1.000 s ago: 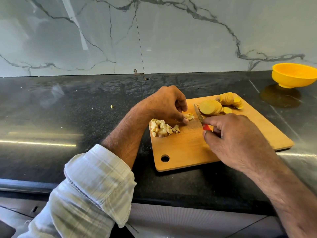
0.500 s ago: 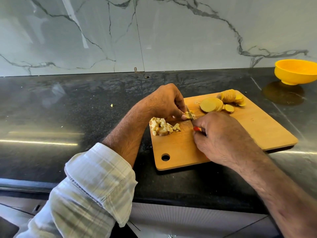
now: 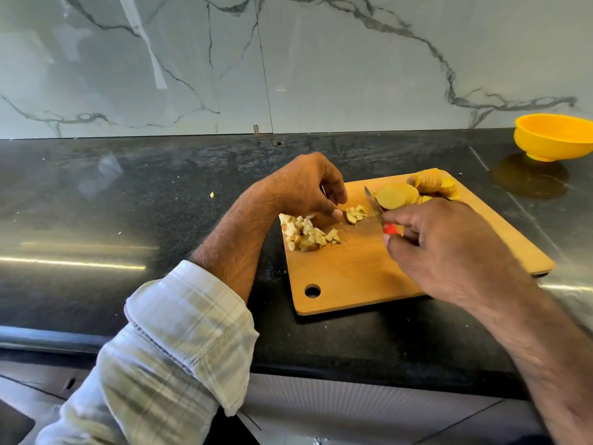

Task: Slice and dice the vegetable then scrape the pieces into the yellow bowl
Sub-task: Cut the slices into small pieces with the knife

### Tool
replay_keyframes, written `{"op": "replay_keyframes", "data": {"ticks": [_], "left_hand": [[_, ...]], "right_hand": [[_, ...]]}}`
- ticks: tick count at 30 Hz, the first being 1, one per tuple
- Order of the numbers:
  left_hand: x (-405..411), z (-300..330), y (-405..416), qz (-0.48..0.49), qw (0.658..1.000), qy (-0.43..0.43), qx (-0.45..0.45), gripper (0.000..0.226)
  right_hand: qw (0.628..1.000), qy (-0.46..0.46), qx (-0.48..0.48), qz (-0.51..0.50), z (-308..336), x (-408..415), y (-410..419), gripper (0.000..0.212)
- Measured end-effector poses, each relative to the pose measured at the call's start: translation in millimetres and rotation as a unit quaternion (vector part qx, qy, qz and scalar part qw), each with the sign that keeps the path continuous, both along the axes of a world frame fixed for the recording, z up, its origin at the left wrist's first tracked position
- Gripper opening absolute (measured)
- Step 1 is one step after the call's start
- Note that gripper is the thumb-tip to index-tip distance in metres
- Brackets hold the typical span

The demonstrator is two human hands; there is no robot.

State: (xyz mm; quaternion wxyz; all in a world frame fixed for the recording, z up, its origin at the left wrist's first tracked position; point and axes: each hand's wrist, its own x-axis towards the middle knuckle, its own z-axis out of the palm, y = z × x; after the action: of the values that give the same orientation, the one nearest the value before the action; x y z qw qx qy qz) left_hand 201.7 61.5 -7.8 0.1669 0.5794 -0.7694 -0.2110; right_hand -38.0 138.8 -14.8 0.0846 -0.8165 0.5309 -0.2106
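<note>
A wooden cutting board point(image 3: 369, 277) lies on the black counter. Round yellow vegetable slices point(image 3: 396, 195) are stacked at its far edge. A heap of diced pieces point(image 3: 305, 234) sits at the board's left side, and a small freshly cut cluster point(image 3: 356, 213) lies beside my left thumb. My left hand point(image 3: 305, 187) hovers over the board with curled fingers, its thumb tip at the small cluster. My right hand point(image 3: 449, 248) grips a red-handled knife point(image 3: 375, 207), blade pointing away just right of the cluster. The yellow bowl point(image 3: 553, 139) stands at the far right.
The black stone counter point(image 3: 128, 220) runs to a marble backsplash point(image 3: 288, 59). Two tiny vegetable scraps point(image 3: 211, 194) lie on the counter left of the board. The counter's front edge is close below the board.
The knife has lifted from the cut and shifted right, away from the small cluster. My left hand has loosened over the cut pieces, which now lie exposed.
</note>
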Motion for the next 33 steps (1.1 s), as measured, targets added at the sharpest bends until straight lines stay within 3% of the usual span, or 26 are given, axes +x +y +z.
{"op": "replay_keyframes", "data": {"ticks": [5, 13, 17, 21, 30, 33], "left_hand": [[10, -1, -5, 0.051, 0.995, 0.025, -0.084, 0.012], [20, -3, -9, 0.157, 0.96, 0.062, -0.225, 0.021], [24, -4, -12, 0.172, 0.96, 0.055, -0.213, 0.023], [23, -6, -13, 0.164, 0.967, 0.053, -0.189, 0.023], [7, -7, -9, 0.143, 0.975, 0.031, -0.167, 0.023], [-10, -7, -3, 0.095, 0.984, 0.022, -0.15, 0.026]], "right_hand": [[0.999, 0.038, 0.038, 0.008, -6, 6, -2, 0.033], [0.993, 0.035, 0.034, 0.103, -2, 23, 8, 0.037], [0.997, 0.052, -0.002, 0.058, 3, 14, -3, 0.037], [0.993, 0.051, 0.015, 0.104, -3, 15, -3, 0.037], [0.99, -0.079, -0.113, -0.024, -22, -17, -12, 0.033], [0.977, -0.134, -0.15, -0.063, -21, -28, -20, 0.029]]}}
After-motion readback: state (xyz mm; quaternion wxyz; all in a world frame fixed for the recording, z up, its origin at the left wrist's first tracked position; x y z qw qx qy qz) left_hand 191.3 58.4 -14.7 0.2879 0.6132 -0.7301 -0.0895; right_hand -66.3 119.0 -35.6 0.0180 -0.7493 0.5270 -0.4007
